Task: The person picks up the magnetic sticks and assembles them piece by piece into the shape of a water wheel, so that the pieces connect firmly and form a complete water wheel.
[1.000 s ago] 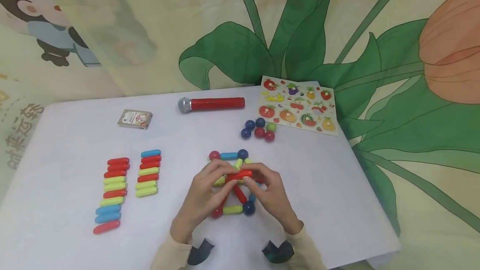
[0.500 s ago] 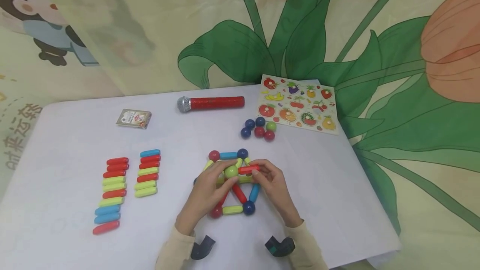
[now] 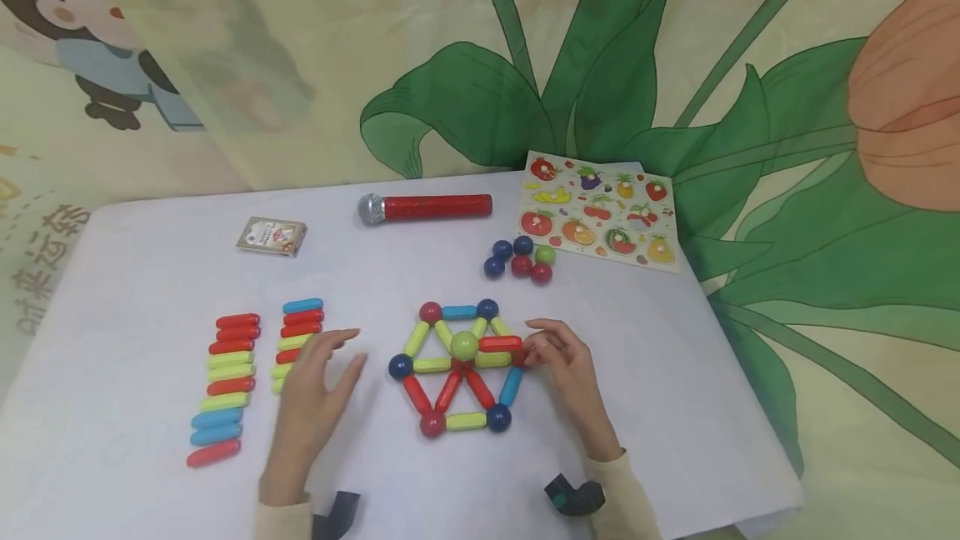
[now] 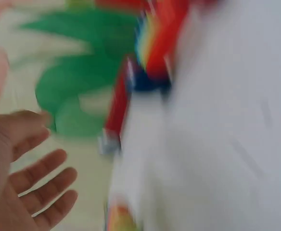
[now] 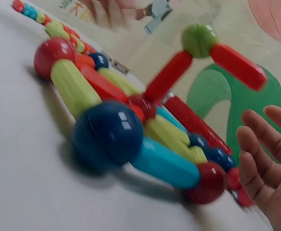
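Observation:
A flat six-sided frame [image 3: 465,421] of coloured rods and balls lies on the white table. From its central red ball [image 5: 142,107] rises an upright red rod [image 5: 169,76], slightly tilted in the right wrist view, topped by a green ball [image 5: 199,41]. Another red rod [image 5: 239,66] juts sideways from that ball, its far end free. Beside this free end is my right hand [image 3: 570,377], fingers loosely bent and apart from the rod in the right wrist view. My left hand [image 3: 311,407] hovers left of the frame, thumb and fingers spread, holding nothing, partly covering a column of rods.
Two columns of red, yellow-green and blue rods [image 3: 227,387] lie at the left. Behind the frame sit several loose balls [image 3: 521,266], a red microphone [image 3: 437,207] and a fruit picture board [image 3: 597,211]. A small box [image 3: 272,237] lies at the back left.
The red rod now sits on the green ball above the frame, and both hands have let go. My left hand has moved away to the left; the right has shifted slightly right.

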Action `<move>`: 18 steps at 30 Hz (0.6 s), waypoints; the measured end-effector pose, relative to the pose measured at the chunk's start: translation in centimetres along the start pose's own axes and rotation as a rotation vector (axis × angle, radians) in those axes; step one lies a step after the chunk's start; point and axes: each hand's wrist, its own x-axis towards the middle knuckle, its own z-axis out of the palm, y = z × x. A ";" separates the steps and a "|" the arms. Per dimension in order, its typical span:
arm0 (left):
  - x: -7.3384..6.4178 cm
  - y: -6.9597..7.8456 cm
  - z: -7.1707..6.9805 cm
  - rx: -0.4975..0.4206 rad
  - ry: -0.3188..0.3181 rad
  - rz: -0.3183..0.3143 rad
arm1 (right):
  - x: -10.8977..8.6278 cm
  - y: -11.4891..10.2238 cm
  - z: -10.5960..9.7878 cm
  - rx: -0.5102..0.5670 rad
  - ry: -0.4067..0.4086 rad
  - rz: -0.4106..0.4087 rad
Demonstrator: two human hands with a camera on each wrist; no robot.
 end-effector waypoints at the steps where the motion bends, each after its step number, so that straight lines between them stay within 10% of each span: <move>1: -0.4 -1.0 -0.8 0.069 0.007 -0.042 | -0.1 -0.4 -0.2 -0.007 0.017 0.007; 7: -2.3 -4.6 -3.6 0.358 -0.133 -0.263 | -0.7 -2.2 -1.1 -0.063 0.098 0.038; 18: -2.8 -5.5 -3.5 0.292 -0.172 -0.369 | -0.6 -1.7 -1.5 -0.051 0.115 0.032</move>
